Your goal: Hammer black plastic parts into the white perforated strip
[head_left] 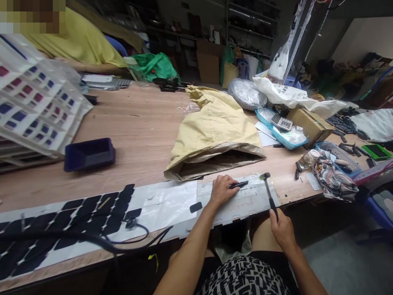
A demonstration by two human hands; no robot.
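Note:
My left hand (222,191) rests over a grey board (211,209) at the table's front edge, its fingers closed on a slim black piece (240,184) that lies along the board. In my right hand (281,227) is a small hammer (269,192), gripped by its black handle. The hammer's head sits at the far right part of the board, to the right of the black piece. Left of my left hand lies a flat black rounded piece (195,207). Beyond both hands a large beige sack (217,123) lies with its mouth facing me.
White sheets with rows of black pieces (95,211) and a dark cable (92,241) lie at left. A dark purple tray (89,155) and white crates (39,94) stand behind. At right are a blue basket (337,155) and a carton (310,123). A person in yellow (89,37) sits across.

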